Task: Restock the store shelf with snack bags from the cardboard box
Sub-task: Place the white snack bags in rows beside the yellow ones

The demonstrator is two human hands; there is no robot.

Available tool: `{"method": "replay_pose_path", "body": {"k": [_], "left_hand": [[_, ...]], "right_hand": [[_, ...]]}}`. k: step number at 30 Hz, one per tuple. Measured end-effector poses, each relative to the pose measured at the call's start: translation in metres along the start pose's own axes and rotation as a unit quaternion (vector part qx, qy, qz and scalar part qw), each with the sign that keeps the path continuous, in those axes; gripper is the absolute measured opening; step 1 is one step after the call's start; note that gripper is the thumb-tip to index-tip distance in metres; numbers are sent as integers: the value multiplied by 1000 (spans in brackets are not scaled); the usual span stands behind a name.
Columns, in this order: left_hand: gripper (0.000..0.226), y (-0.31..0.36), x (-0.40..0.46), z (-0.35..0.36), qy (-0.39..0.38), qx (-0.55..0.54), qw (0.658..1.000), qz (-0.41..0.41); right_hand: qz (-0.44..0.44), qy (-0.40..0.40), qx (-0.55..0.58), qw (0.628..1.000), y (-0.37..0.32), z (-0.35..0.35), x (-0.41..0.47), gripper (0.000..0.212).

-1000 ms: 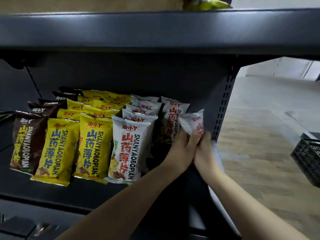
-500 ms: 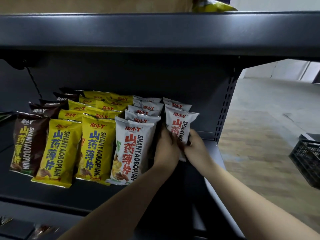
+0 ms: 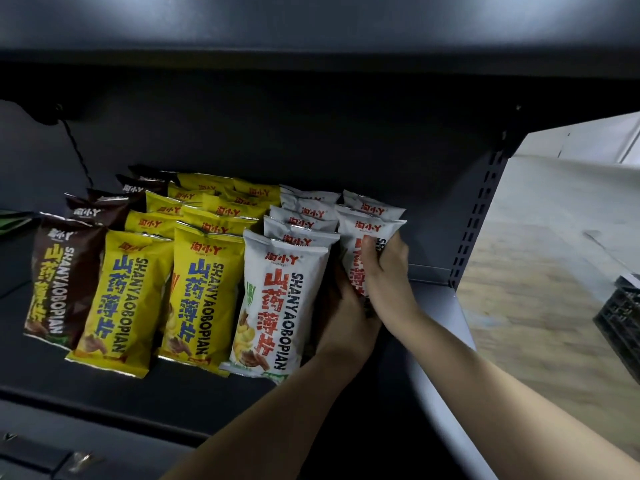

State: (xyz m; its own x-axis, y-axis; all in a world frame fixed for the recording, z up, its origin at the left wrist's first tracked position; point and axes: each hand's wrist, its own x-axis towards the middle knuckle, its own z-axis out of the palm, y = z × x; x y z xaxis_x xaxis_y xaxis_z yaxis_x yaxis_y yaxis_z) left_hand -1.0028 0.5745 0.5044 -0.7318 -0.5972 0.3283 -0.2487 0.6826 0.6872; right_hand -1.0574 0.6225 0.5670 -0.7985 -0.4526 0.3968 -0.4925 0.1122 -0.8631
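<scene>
Both hands are on one white snack bag (image 3: pixel 367 233) at the right end of the shelf (image 3: pixel 440 306), standing it up as the front bag of the rightmost column. The left hand (image 3: pixel 346 310) cups the bag's lower left side, fingers tucked into the gap next to the neighbouring front white bag (image 3: pixel 277 299), and the right hand (image 3: pixel 384 268) wraps over the bag's face from the right, fingers curled across the print. So each grip is closed on that same bag, not loose. My read: two hands because these puffy bags flop, and squeezing from both sides keeps it upright while it gets snugged back against the white bags (image 3: pixel 372 206) behind it.

The rest of the shelf is lined up by colour, which explains where this one goes: brown bags (image 3: pixel 62 271) toward the left edge, two columns of yellow bags (image 3: pixel 204 292) in the middle, white ones on the right. All lean back slightly with labels facing out, so shoppers can read them.

The held column looks shorter than the others, so I'd guess more bags are still to come. The cardboard box isn't in view. A dark crate (image 3: pixel 620 317) sits on the floor (image 3: pixel 540 271) off to the right.

Main risk: letting go too soon and the bag tipping forward.
</scene>
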Motion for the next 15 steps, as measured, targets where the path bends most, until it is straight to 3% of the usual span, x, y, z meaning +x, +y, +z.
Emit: {"method": "replay_pose_path", "body": {"k": [3, 12, 15], "left_hand": [[99, -2, 3, 2, 79, 77, 994, 15], [108, 7, 0, -7, 72, 75, 994, -15], [108, 15, -2, -17, 53, 79, 995, -15]], "right_hand": [[48, 21, -27, 998, -1, 7, 14, 47], [80, -21, 25, 996, -2, 0, 21, 51], [80, -26, -2, 996, -6, -12, 18, 41]]}}
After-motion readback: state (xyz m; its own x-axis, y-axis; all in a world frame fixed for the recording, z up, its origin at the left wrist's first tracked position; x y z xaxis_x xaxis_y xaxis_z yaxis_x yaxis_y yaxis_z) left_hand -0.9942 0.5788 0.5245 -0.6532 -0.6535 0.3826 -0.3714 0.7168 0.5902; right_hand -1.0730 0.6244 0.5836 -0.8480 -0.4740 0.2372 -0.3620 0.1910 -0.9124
